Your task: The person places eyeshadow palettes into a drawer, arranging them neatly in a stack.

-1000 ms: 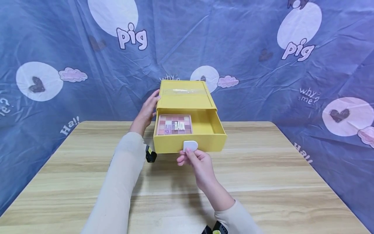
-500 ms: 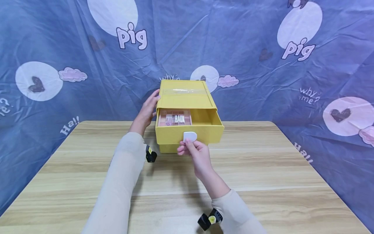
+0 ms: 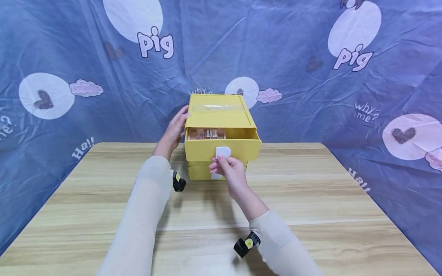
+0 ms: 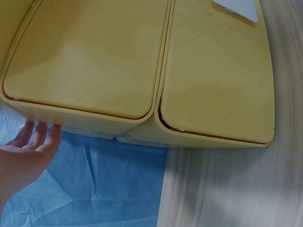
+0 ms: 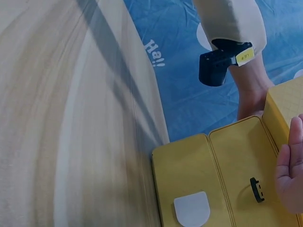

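Observation:
A yellow drawer cabinet (image 3: 217,115) stands at the back of the table. Its top drawer (image 3: 200,150) is partly pulled out, and a makeup palette (image 3: 207,133) marked "BACK" shows inside at the left. My right hand (image 3: 235,177) pinches the white handle (image 3: 223,151) on that drawer's front, thumb on its face. My left hand (image 3: 172,132) rests against the cabinet's left side with fingers extended; in the left wrist view its fingertips (image 4: 53,132) touch the side wall. Below, the right wrist view shows a drawer with a black handle (image 5: 256,190) and another with a white handle (image 5: 191,209).
The wooden table (image 3: 328,214) spreads out in front and to both sides. A blue printed cloth (image 3: 293,46) hangs right behind the cabinet. Clear tape (image 3: 217,107) crosses the cabinet's top. Each wrist wears a black camera, one at the right sleeve (image 3: 286,245).
The top drawer has slid back into the cabinet by a good part, my right hand moving forward with its handle. Less of the palette shows. My left hand has stayed put.

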Tool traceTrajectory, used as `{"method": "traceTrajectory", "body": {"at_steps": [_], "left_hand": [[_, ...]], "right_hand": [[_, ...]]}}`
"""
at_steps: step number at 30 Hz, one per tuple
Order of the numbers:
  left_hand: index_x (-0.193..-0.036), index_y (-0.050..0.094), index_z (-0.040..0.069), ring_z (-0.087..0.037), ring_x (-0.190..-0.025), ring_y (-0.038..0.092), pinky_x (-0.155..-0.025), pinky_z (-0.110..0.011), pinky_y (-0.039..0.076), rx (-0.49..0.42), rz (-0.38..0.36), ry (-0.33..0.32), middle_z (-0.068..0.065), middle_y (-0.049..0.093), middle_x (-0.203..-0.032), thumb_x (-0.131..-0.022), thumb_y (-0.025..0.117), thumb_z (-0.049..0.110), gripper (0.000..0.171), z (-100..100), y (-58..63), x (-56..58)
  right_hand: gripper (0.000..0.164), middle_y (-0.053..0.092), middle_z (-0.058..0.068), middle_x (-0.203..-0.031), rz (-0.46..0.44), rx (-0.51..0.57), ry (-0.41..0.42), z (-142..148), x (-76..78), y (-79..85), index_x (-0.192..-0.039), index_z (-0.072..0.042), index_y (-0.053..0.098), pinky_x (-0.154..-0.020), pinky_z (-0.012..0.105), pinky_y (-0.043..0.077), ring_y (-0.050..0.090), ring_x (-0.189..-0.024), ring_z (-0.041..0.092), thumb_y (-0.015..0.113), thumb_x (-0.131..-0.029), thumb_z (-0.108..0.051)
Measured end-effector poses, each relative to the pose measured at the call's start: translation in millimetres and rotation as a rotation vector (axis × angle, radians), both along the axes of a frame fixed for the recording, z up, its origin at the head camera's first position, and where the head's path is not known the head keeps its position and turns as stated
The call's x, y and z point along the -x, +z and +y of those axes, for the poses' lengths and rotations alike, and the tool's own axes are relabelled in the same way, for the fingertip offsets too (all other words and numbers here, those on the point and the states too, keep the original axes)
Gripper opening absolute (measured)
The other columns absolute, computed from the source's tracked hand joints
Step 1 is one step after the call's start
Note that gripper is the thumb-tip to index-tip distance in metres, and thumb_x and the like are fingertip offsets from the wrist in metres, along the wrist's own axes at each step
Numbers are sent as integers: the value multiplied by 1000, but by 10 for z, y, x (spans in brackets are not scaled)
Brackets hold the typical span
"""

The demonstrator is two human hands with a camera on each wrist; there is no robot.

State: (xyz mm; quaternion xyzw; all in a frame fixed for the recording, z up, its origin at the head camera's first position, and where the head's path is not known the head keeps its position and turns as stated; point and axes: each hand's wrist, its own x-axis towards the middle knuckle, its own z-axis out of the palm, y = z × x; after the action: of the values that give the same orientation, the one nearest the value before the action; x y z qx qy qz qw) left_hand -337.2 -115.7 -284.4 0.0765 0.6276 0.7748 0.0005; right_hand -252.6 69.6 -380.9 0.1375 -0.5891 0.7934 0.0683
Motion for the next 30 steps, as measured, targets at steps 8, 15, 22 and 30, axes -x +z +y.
{"method": "traceTrajectory", "body": {"at_steps": [8,15,22,30], "left_hand": [[-134,33,25,-19,-117,34,-90,-42,27,3,-12,12,-3,36,-131,-84,48,30,53,6,5,-4],[-134,33,26,-20,-117,33,-90,-42,26,-1,-11,11,-3,36,-132,-83,48,30,53,15,12,-8],[-134,34,26,-20,-118,33,-91,-42,26,2,-8,17,-2,35,-133,-83,48,29,53,17,5,-5],[-133,34,25,-20,-116,35,-90,-42,26,-4,-6,26,-3,37,-131,-83,48,28,52,12,0,-2]], "right_hand": [[35,63,16,-80,-58,-14,-7,27,514,-397,-97,1,60,-66,38,47,61,-66,26,52,-85,-31],[42,61,21,-80,-57,4,-37,27,819,-548,-94,0,62,-64,42,47,60,-66,34,57,-79,-39],[44,62,20,-78,-92,-23,-55,2,791,-407,-91,0,63,-63,40,47,60,-63,31,57,-78,-41],[45,63,18,-77,-139,-29,-86,-53,735,-220,-90,-1,63,-58,34,48,61,-60,26,59,-75,-43]]}}
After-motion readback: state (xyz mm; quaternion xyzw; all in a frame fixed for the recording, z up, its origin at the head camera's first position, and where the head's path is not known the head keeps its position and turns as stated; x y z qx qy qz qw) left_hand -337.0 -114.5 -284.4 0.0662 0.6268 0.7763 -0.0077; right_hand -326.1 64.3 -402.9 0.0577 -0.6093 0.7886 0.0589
